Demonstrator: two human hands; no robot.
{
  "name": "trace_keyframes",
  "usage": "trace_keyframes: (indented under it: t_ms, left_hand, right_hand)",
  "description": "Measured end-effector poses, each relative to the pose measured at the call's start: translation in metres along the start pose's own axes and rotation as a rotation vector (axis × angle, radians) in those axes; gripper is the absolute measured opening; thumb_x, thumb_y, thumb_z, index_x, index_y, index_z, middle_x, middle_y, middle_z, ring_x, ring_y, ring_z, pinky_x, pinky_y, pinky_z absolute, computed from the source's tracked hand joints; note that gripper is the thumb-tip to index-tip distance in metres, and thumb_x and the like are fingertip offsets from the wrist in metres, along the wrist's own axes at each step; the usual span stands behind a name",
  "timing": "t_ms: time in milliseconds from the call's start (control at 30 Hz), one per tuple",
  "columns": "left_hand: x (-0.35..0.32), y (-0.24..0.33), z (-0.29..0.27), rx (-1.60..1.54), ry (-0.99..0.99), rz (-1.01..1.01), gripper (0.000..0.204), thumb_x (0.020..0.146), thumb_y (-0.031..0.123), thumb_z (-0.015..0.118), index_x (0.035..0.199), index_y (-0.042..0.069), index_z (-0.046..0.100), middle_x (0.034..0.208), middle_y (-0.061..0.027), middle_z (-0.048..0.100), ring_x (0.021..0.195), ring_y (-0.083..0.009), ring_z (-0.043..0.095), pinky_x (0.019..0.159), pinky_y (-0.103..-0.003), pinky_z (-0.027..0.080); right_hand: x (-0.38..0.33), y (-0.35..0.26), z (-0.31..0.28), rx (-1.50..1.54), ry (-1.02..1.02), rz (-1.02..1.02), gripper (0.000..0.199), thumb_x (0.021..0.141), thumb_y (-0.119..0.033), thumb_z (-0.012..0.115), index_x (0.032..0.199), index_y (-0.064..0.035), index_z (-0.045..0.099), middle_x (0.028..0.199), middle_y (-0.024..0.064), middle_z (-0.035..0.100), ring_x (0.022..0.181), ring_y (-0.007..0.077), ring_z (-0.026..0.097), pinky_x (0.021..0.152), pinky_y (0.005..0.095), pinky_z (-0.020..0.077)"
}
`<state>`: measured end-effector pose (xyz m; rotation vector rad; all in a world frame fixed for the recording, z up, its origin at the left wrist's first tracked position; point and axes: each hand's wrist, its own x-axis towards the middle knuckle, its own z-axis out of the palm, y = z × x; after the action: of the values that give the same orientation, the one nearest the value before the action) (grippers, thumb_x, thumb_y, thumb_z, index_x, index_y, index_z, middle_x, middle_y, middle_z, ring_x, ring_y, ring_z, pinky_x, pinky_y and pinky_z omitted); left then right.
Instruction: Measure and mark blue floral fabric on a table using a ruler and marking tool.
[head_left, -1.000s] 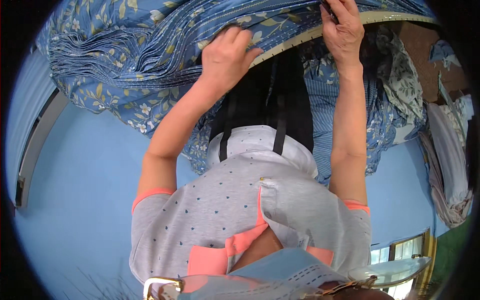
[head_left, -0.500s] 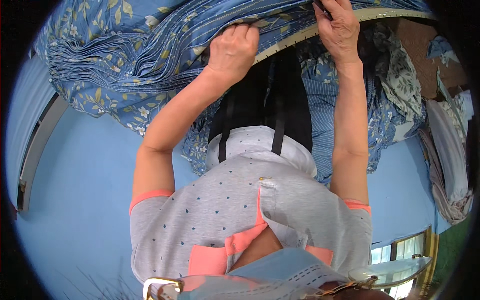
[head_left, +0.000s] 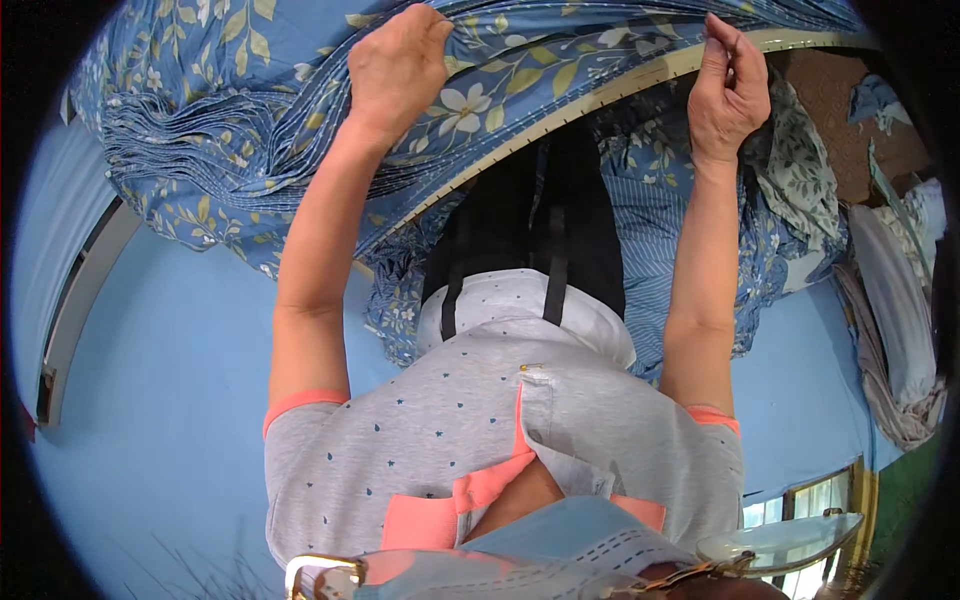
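Observation:
Blue floral fabric [head_left: 520, 75], with white flowers and olive leaves, lies in layers and gathered folds over the table edge. My left hand [head_left: 398, 75] is closed in a fist on this fabric, its fingertips turned away from view. A flat stretch of cloth spans the gap from there toward my right side. Over the table's right part, my right hand [head_left: 730, 105] has its thumb and fingers bent together near the fabric's far folds. What those fingers hold, if anything, cannot be made out.
A pale edge strip with dark tick marks [head_left: 600, 95] curves along the table's near side. More blue fabric [head_left: 640, 240] hangs below it, beside my black-trousered legs. Grey and leaf-print cloths [head_left: 905, 310] are heaped at right. A pale curved frame [head_left: 85, 290] stands at left.
My left hand has moved left and away from me, and a flat flowered stretch of fabric now shows beside it. My right hand has shifted right and nearer; the dark tool in it no longer shows.

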<state>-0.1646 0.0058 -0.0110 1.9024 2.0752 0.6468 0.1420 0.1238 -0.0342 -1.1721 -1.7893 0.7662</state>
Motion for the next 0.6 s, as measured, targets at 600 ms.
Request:
trace_keyframes:
  t_ms: [600]
  left_hand:
    - [0.021,-0.003,-0.025,-0.244,-0.205,-0.331,0.013,0.094,0.014,0.065,0.094,0.002,0.065,0.063,-0.0113,0.052,0.056,-0.0158,0.046,0.055,-0.032,0.042]
  right_hand:
    - [0.068,0.013,0.013,0.002,0.265,-0.019,0.021,0.078,0.01,0.072,0.094,-0.0032,0.069,0.091,0.0033,0.061,0.065,0.0112,0.051,0.061,0.0265,0.0432]
